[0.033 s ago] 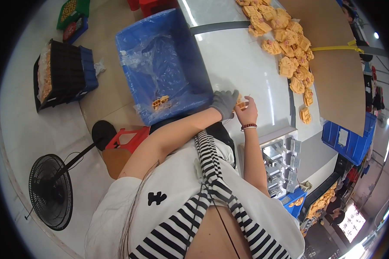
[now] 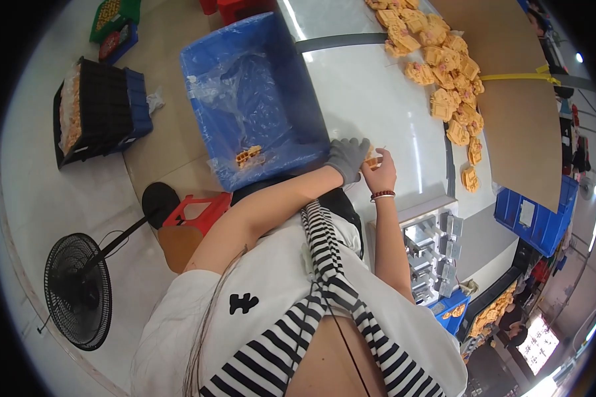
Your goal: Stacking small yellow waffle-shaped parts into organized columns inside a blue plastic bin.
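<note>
While pinching an orange piece narrowly in the bare right hand, having the gloved left hand close against it.
Held low over the white table, near the edge beside the blue bin; with the left hand bent and partly hiding its grip, cannot tell if closed on the piece too. With many orange pieces piled toward the table's far right edge, and with metal blocks near the bare forearm.

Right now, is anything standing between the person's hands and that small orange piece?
Nothing visible does: the gloved left hand and bare right hand are both at the orange piece, partly hiding it.
</note>
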The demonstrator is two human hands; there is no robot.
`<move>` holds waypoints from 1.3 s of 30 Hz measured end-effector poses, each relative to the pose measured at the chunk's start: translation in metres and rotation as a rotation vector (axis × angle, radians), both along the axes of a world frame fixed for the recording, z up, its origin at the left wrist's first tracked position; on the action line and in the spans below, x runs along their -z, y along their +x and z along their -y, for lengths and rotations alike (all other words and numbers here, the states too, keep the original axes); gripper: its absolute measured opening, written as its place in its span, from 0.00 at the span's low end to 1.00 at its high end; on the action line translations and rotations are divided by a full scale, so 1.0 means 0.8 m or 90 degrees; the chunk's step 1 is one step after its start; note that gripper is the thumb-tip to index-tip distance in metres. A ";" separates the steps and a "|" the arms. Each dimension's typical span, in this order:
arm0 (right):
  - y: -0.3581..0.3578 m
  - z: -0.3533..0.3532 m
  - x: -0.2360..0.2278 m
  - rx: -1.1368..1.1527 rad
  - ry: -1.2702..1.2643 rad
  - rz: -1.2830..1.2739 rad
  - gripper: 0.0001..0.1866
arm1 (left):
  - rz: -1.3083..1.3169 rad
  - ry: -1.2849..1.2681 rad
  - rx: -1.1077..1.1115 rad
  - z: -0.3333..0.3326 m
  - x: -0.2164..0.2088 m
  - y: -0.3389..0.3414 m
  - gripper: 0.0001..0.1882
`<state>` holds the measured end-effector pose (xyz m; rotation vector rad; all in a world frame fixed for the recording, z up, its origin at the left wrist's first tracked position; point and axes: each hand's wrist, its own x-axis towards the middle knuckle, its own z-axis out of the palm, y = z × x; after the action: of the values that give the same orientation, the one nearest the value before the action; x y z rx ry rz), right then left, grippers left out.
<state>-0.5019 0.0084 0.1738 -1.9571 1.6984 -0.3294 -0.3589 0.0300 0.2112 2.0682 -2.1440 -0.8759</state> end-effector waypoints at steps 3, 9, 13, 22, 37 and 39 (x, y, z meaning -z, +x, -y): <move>0.019 -0.004 -0.005 0.017 0.092 0.021 0.29 | -0.052 -0.031 -0.059 0.002 0.023 0.009 0.26; 0.037 0.006 -0.023 0.119 0.276 0.313 0.28 | -0.154 -0.192 -0.156 -0.027 0.046 0.140 0.20; 0.029 0.016 0.011 -0.080 0.081 0.068 0.32 | -0.196 -0.241 -0.231 -0.065 0.081 0.260 0.24; 0.045 0.012 0.007 -0.232 0.157 -0.236 0.35 | 0.154 0.112 -0.285 -0.115 0.312 0.327 0.36; 0.053 0.015 -0.005 -0.218 0.201 -0.243 0.32 | 0.078 0.511 -0.153 -0.083 0.315 0.345 0.36; 0.074 0.008 0.001 -0.228 0.206 -0.211 0.32 | 0.033 0.554 -0.240 -0.115 0.356 0.379 0.35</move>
<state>-0.4426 0.0023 0.1732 -2.0897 1.4321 0.3948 -0.0553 0.1221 -0.0739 2.7109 -1.3888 -1.9246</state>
